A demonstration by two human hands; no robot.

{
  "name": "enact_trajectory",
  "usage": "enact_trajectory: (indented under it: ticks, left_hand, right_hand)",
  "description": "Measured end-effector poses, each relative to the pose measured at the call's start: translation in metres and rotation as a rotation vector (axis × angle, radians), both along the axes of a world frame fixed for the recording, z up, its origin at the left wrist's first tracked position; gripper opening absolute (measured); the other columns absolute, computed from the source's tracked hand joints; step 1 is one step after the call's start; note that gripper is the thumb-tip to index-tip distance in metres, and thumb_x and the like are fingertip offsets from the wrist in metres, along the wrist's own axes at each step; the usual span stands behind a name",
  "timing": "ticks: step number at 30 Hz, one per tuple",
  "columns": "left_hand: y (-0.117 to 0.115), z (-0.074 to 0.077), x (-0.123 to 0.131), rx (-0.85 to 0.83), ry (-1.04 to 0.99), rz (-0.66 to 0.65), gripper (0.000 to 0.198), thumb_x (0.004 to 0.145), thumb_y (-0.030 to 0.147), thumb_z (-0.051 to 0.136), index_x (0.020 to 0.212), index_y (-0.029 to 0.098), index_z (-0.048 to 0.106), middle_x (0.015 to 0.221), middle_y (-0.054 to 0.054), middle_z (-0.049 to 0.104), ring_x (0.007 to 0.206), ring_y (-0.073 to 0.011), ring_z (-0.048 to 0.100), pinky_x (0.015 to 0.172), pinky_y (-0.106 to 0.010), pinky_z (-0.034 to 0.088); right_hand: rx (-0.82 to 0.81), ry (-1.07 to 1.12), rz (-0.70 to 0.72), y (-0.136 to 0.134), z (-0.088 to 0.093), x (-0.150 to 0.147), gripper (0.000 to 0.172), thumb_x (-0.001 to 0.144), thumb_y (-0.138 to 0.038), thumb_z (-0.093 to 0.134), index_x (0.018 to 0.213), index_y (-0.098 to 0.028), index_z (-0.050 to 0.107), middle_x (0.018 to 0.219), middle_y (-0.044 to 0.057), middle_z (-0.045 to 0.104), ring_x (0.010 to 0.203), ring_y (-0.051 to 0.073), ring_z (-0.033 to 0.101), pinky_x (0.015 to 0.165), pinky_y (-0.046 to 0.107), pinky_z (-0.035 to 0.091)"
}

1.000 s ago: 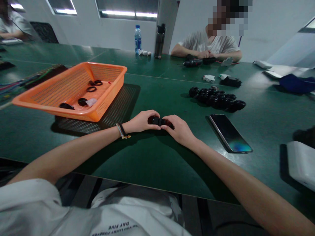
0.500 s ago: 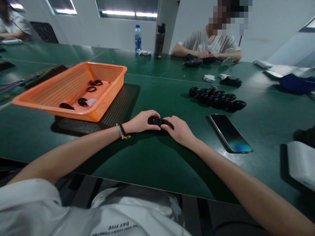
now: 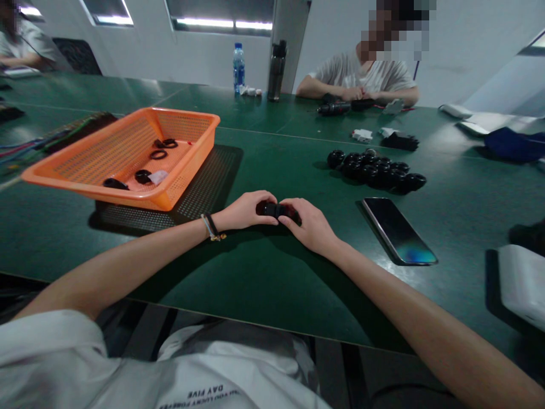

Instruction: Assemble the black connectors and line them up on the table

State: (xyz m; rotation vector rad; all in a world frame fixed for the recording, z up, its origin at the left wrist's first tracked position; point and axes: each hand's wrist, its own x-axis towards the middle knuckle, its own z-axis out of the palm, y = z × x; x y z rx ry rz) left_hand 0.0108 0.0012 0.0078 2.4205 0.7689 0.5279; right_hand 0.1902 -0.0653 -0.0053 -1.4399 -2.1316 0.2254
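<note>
My left hand (image 3: 244,211) curls its thumb and fingers around a small glossy black plastic part (image 3: 271,210), just above or on the green table. From the other side, my right hand (image 3: 312,224) pinches the right end of the same part at its fingertips. Both hands are closed, with their tips almost meeting over it. The palms and fingers hide much of the part, so its full shape cannot be made out. To the right, a cluster of shiny black rounded parts (image 3: 374,170) lies on the table.
An orange plastic basket (image 3: 193,150) with black rings and pieces stands left. A phone (image 3: 398,230) lies to the right, near a white box (image 3: 522,284). Beyond are a power drill (image 3: 334,108), a water bottle (image 3: 239,68), a dark bottle (image 3: 276,71) and a seated person (image 3: 361,76).
The fingers of my right hand have shifted slightly up and left on the black part. My left hand looks unmoved.
</note>
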Motion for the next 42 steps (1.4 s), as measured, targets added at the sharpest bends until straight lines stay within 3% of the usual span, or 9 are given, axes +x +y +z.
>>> enact_trajectory:
  ticks: [5, 15, 42]
  left_hand:
    - [0.0002, -0.0003, -0.0003, -0.031, -0.018, 0.017, 0.034, 0.07, 0.037, 0.067, 0.093, 0.014, 0.057, 0.088, -0.003, 0.061, 0.076, -0.0148, 0.055, 0.067, -0.025, 0.041]
    - [0.0008, -0.0004, -0.0005, -0.048, -0.023, 0.011, 0.033, 0.069, 0.037, 0.067, 0.091, 0.014, 0.057, 0.086, -0.003, 0.06, 0.075, -0.0147, 0.054, 0.066, -0.025, 0.04]
    - [-0.0023, 0.0006, -0.0007, 0.003, -0.017, 0.015, 0.034, 0.068, 0.038, 0.069, 0.086, 0.014, 0.054, 0.084, -0.003, 0.058, 0.074, -0.0149, 0.053, 0.065, -0.025, 0.039]
  right_hand:
    - [0.034, 0.04, 0.036, -0.0006, -0.0026, 0.0011, 0.026, 0.074, -0.02, 0.058, 0.1, -0.016, 0.054, 0.089, 0.008, 0.062, 0.081, 0.021, 0.056, 0.066, 0.033, 0.046]
    - [0.079, -0.042, -0.002, 0.001, -0.0038, 0.0008, 0.018, 0.077, -0.019, 0.058, 0.095, -0.017, 0.057, 0.088, 0.008, 0.063, 0.082, 0.022, 0.056, 0.069, 0.036, 0.046]
    - [-0.045, -0.096, -0.006, 0.0003, 0.0023, -0.0017, 0.016, 0.082, -0.023, 0.054, 0.095, -0.016, 0.058, 0.084, 0.008, 0.061, 0.076, 0.02, 0.053, 0.065, 0.033, 0.043]
